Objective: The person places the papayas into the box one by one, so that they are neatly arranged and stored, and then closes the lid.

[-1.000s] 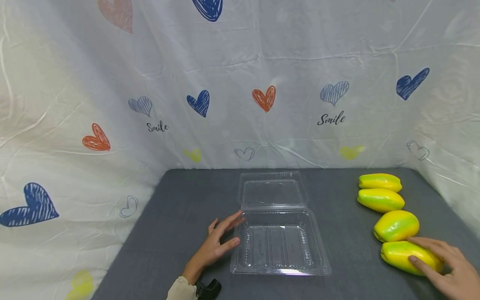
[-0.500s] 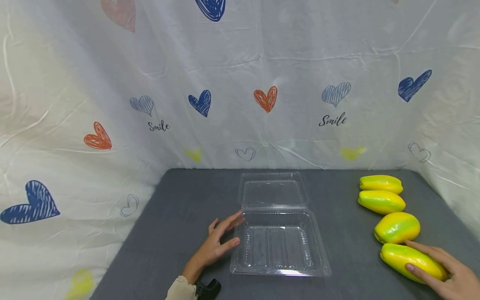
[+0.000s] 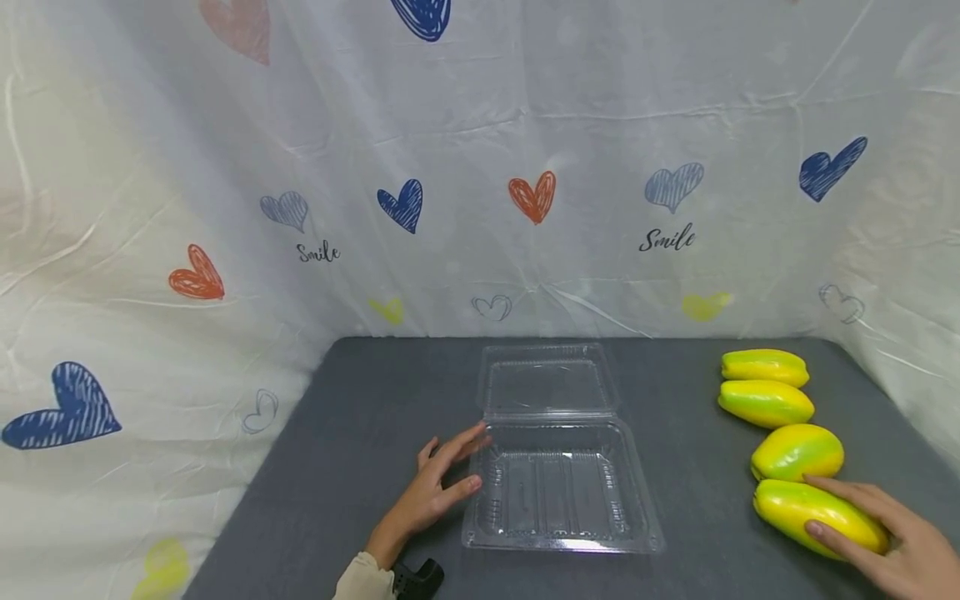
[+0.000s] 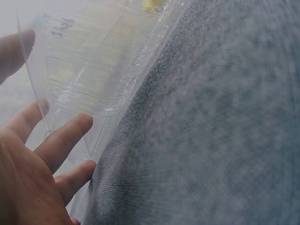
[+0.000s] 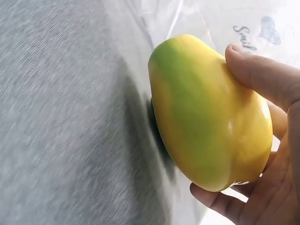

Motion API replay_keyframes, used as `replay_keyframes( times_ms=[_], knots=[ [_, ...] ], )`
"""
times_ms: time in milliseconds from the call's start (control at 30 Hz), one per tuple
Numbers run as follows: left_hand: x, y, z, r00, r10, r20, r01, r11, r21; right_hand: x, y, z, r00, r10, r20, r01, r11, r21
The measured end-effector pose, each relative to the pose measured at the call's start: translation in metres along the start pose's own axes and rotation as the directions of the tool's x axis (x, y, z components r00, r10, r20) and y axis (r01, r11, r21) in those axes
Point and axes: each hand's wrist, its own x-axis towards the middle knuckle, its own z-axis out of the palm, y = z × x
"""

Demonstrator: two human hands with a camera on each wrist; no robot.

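My right hand (image 3: 896,533) grips the nearest yellow-green papaya (image 3: 813,512), thumb on one side and fingers round the other. In the right wrist view this papaya (image 5: 201,112) is held just beside the grey cloth, with a dark shadow near it. A clear plastic clamshell container (image 3: 637,500) lies with its lid folded back at mid-table; nothing is inside it. My left hand (image 3: 431,492) is at its left side, fingers spread and fairly straight. In the left wrist view the fingertips of the left hand (image 4: 37,164) are against the container's clear wall (image 4: 84,89).
Several more papayas lie in a column at the right: one in the middle (image 3: 798,452), one beyond it (image 3: 767,404) and one farthest back (image 3: 765,367). A grey cloth (image 3: 360,417) covers the table. A white curtain (image 3: 450,267) with printed hearts hangs behind.
The nearest papaya and the right hand first moved slightly toward me, then a little left and away. The left hand and container have stayed in place.
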Motion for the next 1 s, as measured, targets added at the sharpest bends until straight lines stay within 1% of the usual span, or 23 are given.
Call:
replay_keyframes(
  times_ms=[100, 133, 233, 300, 333, 400, 533, 667, 833, 900, 1000],
  knots=[
    [0.001, 0.0, 0.001, 1.0, 0.006, -0.001, -0.006, 1.0, -0.003, 0.002, -0.007, -0.005, 0.997, -0.064, -0.039, 0.063, 0.998, -0.015],
    [0.001, 0.0, 0.001, 1.0, 0.008, -0.003, -0.008, 1.0, -0.003, 0.002, -0.009, -0.005, 0.994, -0.091, -0.064, 0.09, 0.996, -0.015],
    [0.002, 0.0, 0.001, 1.0, 0.013, -0.005, -0.013, 1.0, 0.003, 0.003, -0.014, -0.008, 0.978, -0.166, -0.127, 0.168, 0.986, 0.008],
    [0.002, -0.001, 0.002, 1.0, 0.017, -0.001, -0.017, 1.0, 0.003, 0.002, -0.018, -0.007, 0.969, -0.194, -0.153, 0.201, 0.979, 0.031],
    [0.002, -0.002, 0.002, 1.0, 0.019, 0.001, -0.019, 1.0, 0.001, 0.002, -0.02, -0.006, 0.966, -0.204, -0.157, 0.213, 0.976, 0.042],
    [0.001, -0.002, 0.001, 1.0, 0.023, 0.002, -0.023, 1.0, -0.002, 0.002, -0.026, -0.005, 0.968, -0.209, -0.141, 0.22, 0.973, 0.069],
    [0.0, -0.002, 0.001, 1.0, 0.016, 0.0, -0.016, 1.0, -0.006, 0.006, -0.039, -0.004, 0.963, -0.231, -0.14, 0.245, 0.966, 0.086],
    [0.001, -0.001, 0.0, 1.0, 0.003, -0.002, -0.003, 1.0, -0.001, 0.009, -0.054, -0.003, 0.944, -0.284, -0.168, 0.303, 0.948, 0.095],
    [0.002, 0.0, 0.001, 1.0, -0.005, -0.001, 0.005, 1.0, 0.003, 0.012, -0.069, 0.0, 0.911, -0.364, -0.195, 0.393, 0.909, 0.139],
    [0.002, -0.001, 0.001, 1.0, -0.002, 0.0, 0.002, 1.0, 0.0, 0.013, -0.074, 0.002, 0.904, -0.381, -0.192, 0.412, 0.898, 0.155],
    [0.001, -0.001, 0.001, 1.0, 0.002, 0.001, -0.002, 1.0, -0.01, 0.013, -0.083, 0.005, 0.903, -0.391, -0.176, 0.42, 0.891, 0.173]
  ],
)
